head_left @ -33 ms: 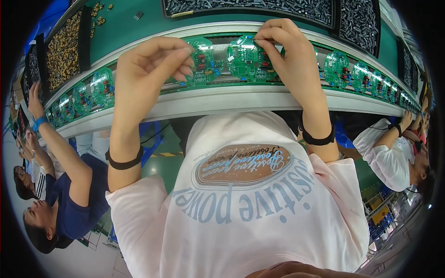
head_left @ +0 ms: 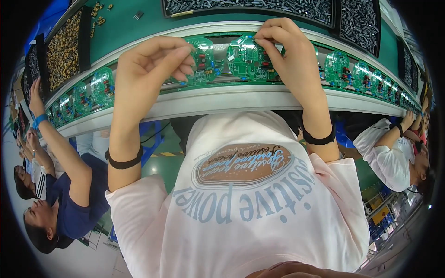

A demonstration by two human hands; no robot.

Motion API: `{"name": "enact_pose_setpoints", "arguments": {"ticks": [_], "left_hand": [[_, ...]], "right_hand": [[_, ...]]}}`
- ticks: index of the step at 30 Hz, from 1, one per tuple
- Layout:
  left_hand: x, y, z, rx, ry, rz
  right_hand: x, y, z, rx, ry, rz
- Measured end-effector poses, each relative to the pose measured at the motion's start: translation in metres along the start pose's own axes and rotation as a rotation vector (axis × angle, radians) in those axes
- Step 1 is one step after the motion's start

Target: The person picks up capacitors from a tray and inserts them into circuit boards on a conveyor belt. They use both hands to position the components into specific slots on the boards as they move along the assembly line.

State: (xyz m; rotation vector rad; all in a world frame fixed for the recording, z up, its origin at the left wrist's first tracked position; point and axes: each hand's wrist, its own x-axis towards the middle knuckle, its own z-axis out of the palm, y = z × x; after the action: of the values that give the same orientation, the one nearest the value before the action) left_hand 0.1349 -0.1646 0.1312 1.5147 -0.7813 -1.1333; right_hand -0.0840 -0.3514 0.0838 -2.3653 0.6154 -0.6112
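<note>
left hand [head_left: 143, 68] and right hand [head_left: 294, 54] at two green circuit boards [head_left: 243, 59]

left hand half-curled, overlapping one board's left side; right thumb and forefinger pinched together at the other board's upper edge; whether either grasps anything, i cannot tell. two black wristbands [head_left: 124, 163], one per arm.

On the head feed I have both forearms stretched away from the body: left forearm [head_left: 126, 134] and right forearm [head_left: 316, 113]. My left hand [head_left: 143, 65] is loosely curled inward, thumb tip near the index fingertip. My right hand [head_left: 296, 58] angles leftward, thumb and index tips together, remaining fingers bent.
</note>
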Motion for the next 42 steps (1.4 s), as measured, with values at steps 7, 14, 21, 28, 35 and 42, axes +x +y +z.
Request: {"name": "enact_pose_setpoints", "arguments": {"ticks": [7,14,21,28,35,42], "left_hand": [[0.002,0.001,0.0,-0.151,-0.039,-0.051],[0.002,0.0,-0.001,-0.171,-0.046,-0.054],[0.0,0.004,-0.001,0.033,-0.013,0.037],[0.002,0.003,-0.002,0.25,0.085,0.146],[0.01,0.0,-0.005,0.384,0.104,0.132],[0.017,-0.003,-0.008,0.628,0.126,0.055]], "right_hand": [[0.001,-0.001,-0.001,-0.004,-0.038,0.031],[0.0,0.0,-0.001,-0.053,-0.02,0.033],[0.004,0.004,-0.002,0.056,-0.032,0.029],[0.007,0.002,-0.003,0.023,-0.025,-0.017],[0.008,-0.012,-0.008,-0.13,-0.099,0.042],[0.01,-0.002,-0.008,-0.069,-0.083,-0.082]]}}
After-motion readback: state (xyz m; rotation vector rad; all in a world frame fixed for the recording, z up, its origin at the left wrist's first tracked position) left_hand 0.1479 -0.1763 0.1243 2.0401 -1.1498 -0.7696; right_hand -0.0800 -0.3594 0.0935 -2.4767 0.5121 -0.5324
